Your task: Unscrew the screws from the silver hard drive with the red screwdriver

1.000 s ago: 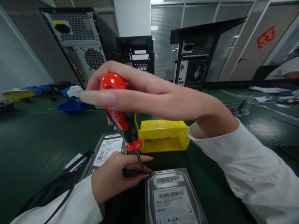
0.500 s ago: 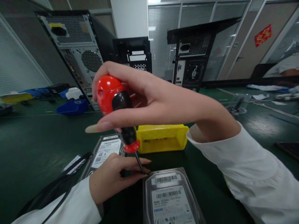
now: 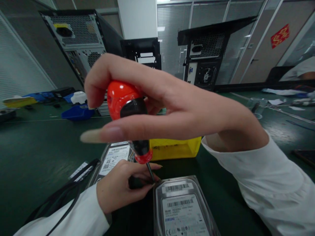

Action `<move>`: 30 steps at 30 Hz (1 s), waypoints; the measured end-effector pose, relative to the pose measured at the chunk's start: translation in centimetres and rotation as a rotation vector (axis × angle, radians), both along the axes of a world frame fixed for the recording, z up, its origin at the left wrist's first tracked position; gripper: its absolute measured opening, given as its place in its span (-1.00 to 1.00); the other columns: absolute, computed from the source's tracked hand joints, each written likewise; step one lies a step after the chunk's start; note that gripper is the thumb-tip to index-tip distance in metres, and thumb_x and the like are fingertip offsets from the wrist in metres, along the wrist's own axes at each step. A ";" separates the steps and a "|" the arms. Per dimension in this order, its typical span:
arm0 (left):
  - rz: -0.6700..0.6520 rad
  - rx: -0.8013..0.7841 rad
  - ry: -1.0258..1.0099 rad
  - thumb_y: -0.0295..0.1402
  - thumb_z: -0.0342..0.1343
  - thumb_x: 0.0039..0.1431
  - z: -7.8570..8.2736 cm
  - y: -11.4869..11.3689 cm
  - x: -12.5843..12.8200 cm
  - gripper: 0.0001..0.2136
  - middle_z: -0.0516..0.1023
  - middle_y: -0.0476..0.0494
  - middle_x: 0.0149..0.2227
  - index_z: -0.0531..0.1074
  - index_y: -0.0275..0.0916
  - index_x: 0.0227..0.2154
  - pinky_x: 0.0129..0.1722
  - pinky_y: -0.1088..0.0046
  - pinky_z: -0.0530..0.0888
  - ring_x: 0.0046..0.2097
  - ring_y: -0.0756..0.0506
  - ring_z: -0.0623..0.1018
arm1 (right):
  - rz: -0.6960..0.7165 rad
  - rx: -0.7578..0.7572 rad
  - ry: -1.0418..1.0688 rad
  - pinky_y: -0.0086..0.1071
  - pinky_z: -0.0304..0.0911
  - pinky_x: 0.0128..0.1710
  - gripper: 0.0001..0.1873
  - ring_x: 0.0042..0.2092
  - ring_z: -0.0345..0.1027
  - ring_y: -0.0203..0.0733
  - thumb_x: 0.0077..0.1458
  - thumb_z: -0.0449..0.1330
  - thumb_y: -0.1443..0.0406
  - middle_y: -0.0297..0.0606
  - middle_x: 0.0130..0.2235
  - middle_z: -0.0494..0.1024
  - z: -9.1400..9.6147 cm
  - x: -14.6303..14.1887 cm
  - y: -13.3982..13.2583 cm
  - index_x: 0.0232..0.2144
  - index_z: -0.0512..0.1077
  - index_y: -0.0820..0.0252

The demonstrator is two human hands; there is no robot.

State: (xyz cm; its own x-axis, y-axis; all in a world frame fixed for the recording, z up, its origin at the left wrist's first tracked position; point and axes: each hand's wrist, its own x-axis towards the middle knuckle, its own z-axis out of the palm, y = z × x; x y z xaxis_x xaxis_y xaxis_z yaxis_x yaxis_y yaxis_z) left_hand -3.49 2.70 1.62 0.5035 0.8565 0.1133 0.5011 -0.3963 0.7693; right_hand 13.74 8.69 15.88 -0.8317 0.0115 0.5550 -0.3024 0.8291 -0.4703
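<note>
A red and black screwdriver (image 3: 139,144) slants downward, its thin shaft reaching the near hard drive's upper left corner. My right hand (image 3: 157,95) is around its thick handle, thumb stretched across the front and index finger arched over the top. Low beside the shaft, my left hand (image 3: 123,185) is closed in a pinch at the screwdriver's tip. Whatever sits between those fingertips is too small to make out. The near hard drive (image 3: 182,206) lies label up, just right of my left fingertips. Behind my left hand lies a second hard drive (image 3: 115,157), partly covered.
A yellow bin (image 3: 176,149) stands behind the near drive. Black cables (image 3: 59,200) run along the left. A blue tray (image 3: 77,112) sits farther back. Computer cases (image 3: 71,32) stand at the rear, another (image 3: 206,59) at right. A person's sleeve (image 3: 301,70) shows far right.
My right thumb and index finger have swung leftward and spread wider about the screwdriver handle. My left hand keeps its pinch by the tip. The view has shifted slightly.
</note>
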 end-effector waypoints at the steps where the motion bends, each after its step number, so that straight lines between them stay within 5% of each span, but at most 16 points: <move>1: -0.008 -0.001 0.000 -0.50 0.07 0.03 0.0 0.0 0.0 -0.67 0.61 -0.04 -0.27 0.40 -0.27 -0.08 -0.22 0.56 0.54 -0.28 -0.01 0.60 | 0.041 -0.009 0.003 -0.47 0.22 -0.17 -0.54 -0.20 0.25 -0.38 0.10 -0.14 -0.06 -0.46 -0.45 0.28 0.1 0.1 -0.1 -0.50 0.28 0.15; 5: -0.012 -0.001 -0.011 -0.50 0.07 0.03 -0.2 0.0 -0.2 -0.66 0.61 -0.05 -0.27 0.39 -0.29 -0.07 -0.20 0.57 0.53 -0.28 0.00 0.60 | 0.125 0.009 0.018 -0.46 0.19 -0.15 -0.52 -0.26 0.27 -0.41 0.11 -0.18 -0.05 -0.49 -0.46 0.31 0.3 0.5 -0.2 -0.49 0.30 0.15; 12: 0.006 0.038 0.027 -0.48 0.07 0.03 0.0 -0.1 0.0 -0.65 0.61 -0.03 -0.27 0.40 -0.26 -0.07 -0.21 0.55 0.53 -0.28 -0.01 0.60 | -0.189 0.187 0.068 -0.52 0.16 -0.32 -0.50 -0.35 0.16 -0.44 0.13 -0.16 -0.06 -0.41 -0.45 0.21 -0.1 -0.3 0.2 -0.50 0.25 0.21; 18: 0.114 0.088 0.087 -0.48 0.10 -0.01 0.6 -0.6 0.4 -0.64 0.58 -0.06 -0.17 0.45 -0.18 -0.09 -0.13 0.45 0.50 -0.19 -0.08 0.58 | -0.249 0.410 0.198 -0.54 0.08 -0.37 -0.46 -0.42 0.05 -0.49 0.15 -0.28 -0.04 -0.44 -0.48 0.15 -0.1 -0.4 -0.3 -0.47 0.29 0.19; 26: 0.070 0.086 0.097 -0.47 0.09 0.02 0.2 -0.3 0.0 -0.64 0.61 0.02 -0.25 0.42 -0.17 -0.07 -0.17 0.55 0.50 -0.24 -0.02 0.60 | 0.127 0.266 0.189 -0.49 0.14 -0.19 -0.47 -0.29 0.24 -0.46 0.18 -0.29 0.00 -0.46 -0.43 0.27 -0.2 -0.1 -0.4 -0.40 0.32 0.19; 30: 0.068 0.080 0.074 -0.47 0.12 0.03 -0.1 -0.2 -0.1 -0.65 0.62 0.06 -0.31 0.40 -0.16 -0.06 -0.22 0.61 0.51 -0.31 0.03 0.60 | 0.175 0.107 0.084 -0.46 0.18 -0.23 -0.54 -0.25 0.29 -0.37 0.15 -0.17 -0.02 -0.43 -0.43 0.35 0.2 0.5 -0.4 -0.38 0.34 0.14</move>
State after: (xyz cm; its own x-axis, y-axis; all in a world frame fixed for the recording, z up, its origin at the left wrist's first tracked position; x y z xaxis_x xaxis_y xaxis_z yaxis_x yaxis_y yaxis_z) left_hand -3.55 2.52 1.54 0.4542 0.8786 0.1477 0.5833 -0.4185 0.6962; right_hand 14.29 8.24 16.03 -0.7664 -0.1918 0.6130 -0.4805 0.8046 -0.3490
